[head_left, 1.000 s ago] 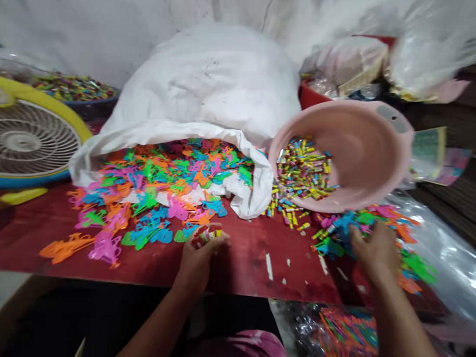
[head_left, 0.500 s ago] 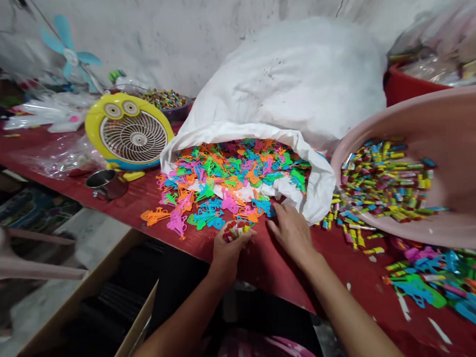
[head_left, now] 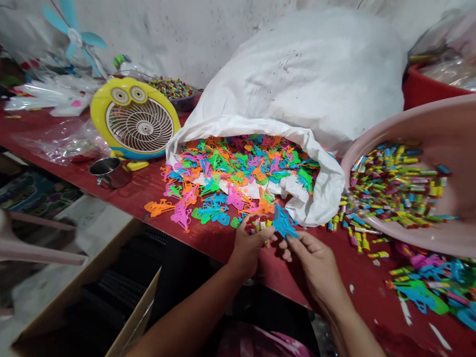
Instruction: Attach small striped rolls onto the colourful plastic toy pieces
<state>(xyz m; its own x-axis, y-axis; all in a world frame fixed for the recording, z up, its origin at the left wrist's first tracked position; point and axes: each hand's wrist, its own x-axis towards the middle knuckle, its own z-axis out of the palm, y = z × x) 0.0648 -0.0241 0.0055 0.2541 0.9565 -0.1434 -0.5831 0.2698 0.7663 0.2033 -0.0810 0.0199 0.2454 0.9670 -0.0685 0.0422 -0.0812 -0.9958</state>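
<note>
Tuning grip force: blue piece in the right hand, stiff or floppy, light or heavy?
Blue piece: likely light, as it looks thin and flat. Probably fairly stiff: pinched near one edge by the right hand, it shows no obvious droop. Its jagged outline might snag.

I hold a blue plastic piece (head_left: 284,222) and red-and-yellow tubes (head_left: 260,224) over a red table (head_left: 212,244), with a white sack (head_left: 304,71) at twelve o'clock, pale pink basin (head_left: 467,171) at two, yellow-and-blue fan (head_left: 145,127) at ten.
</note>
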